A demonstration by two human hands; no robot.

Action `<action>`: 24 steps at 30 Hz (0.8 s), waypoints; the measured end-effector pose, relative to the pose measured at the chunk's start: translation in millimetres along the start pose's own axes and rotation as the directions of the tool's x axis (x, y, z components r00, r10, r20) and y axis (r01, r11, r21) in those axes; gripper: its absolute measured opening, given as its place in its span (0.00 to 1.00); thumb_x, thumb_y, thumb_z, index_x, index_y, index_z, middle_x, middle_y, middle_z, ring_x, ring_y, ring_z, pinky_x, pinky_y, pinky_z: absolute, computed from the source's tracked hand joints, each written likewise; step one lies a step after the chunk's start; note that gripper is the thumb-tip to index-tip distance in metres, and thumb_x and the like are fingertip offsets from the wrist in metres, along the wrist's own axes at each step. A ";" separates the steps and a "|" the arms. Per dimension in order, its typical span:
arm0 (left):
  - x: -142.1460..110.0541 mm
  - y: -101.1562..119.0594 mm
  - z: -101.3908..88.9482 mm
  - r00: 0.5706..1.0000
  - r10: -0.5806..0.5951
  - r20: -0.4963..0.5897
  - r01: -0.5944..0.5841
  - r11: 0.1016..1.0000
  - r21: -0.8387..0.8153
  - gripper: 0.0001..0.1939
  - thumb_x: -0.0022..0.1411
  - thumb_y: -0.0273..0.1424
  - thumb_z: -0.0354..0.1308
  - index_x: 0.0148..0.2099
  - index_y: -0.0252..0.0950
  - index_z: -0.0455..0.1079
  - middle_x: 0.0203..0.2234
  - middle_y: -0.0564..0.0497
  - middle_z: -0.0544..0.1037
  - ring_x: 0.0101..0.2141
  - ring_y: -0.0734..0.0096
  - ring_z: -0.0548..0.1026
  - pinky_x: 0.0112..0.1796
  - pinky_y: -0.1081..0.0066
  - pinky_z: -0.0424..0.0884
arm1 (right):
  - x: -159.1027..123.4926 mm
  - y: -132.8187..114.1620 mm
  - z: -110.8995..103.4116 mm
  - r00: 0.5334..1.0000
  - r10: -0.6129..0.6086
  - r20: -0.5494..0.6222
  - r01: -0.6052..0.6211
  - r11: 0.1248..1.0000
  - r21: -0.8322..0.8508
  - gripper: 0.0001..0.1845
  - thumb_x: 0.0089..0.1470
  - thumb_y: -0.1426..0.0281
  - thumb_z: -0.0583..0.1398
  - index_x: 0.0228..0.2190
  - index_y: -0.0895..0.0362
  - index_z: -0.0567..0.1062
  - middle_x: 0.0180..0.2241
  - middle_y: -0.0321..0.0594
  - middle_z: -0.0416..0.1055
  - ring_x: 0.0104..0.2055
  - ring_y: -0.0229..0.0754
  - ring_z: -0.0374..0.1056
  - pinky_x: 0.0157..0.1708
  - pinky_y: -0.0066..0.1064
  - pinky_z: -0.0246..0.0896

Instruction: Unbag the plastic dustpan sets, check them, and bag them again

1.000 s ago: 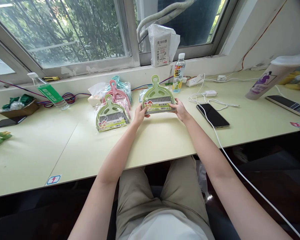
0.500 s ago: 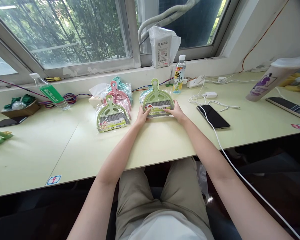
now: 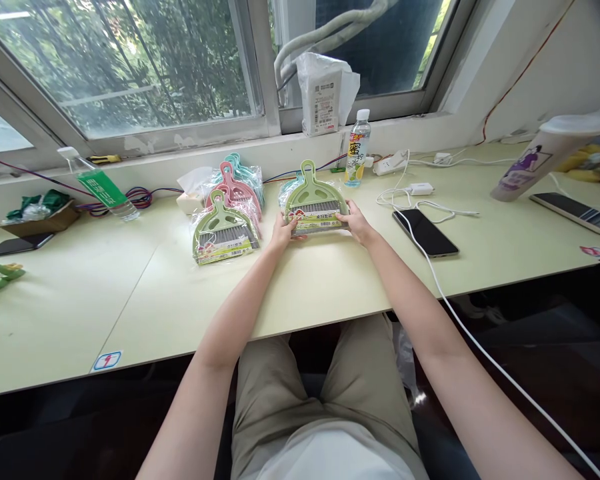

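A green dustpan and brush set [image 3: 314, 195] in clear plastic wrap is tilted up at the middle of the table, its handle pointing to the window. My left hand [image 3: 283, 230] grips its lower left corner, thumb on the front label. At the lower right edge, my right hand [image 3: 355, 221] is closed on the same set. Behind it shows part of a light-blue set [image 3: 286, 191]. To the left lie more wrapped sets: a green one [image 3: 225, 230] in front, pink ones [image 3: 235, 190] behind it, and blue ones [image 3: 250, 175] at the back.
Right of my hands lie a black phone [image 3: 425, 233] and a white charging cable [image 3: 433, 267] running off the table edge. A drink bottle [image 3: 357, 150] and a power strip [image 3: 391, 163] stand by the wall. A tumbler [image 3: 540, 160] is at far right, a tilted water bottle [image 3: 103, 187] at left.
My right thumb has shifted right, toward the edge of the green set, uncovering more of its label. The set stays in nearly the same place between both hands.
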State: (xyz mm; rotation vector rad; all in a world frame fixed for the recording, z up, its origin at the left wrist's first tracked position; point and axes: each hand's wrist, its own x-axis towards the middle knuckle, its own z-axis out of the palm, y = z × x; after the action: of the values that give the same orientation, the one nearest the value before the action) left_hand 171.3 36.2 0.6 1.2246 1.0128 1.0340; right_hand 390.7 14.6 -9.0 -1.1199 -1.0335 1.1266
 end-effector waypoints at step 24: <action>14.2 -4.3 -5.0 0.978 -0.205 0.045 0.207 0.912 -0.355 0.31 0.59 0.23 0.58 0.64 0.31 0.58 0.43 0.40 0.80 0.38 0.55 0.82 0.38 0.59 0.82 | -23.8 -8.6 33.4 0.991 0.103 0.088 -0.103 0.995 0.000 0.11 0.59 0.63 0.59 0.39 0.58 0.72 0.41 0.44 0.77 0.32 0.42 0.76 0.20 0.25 0.62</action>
State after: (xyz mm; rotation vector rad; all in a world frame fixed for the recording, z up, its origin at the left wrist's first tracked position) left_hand 170.0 50.9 -4.6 0.8036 0.8796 0.9947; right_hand 355.8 -5.1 3.1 -1.1396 -1.0503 1.2695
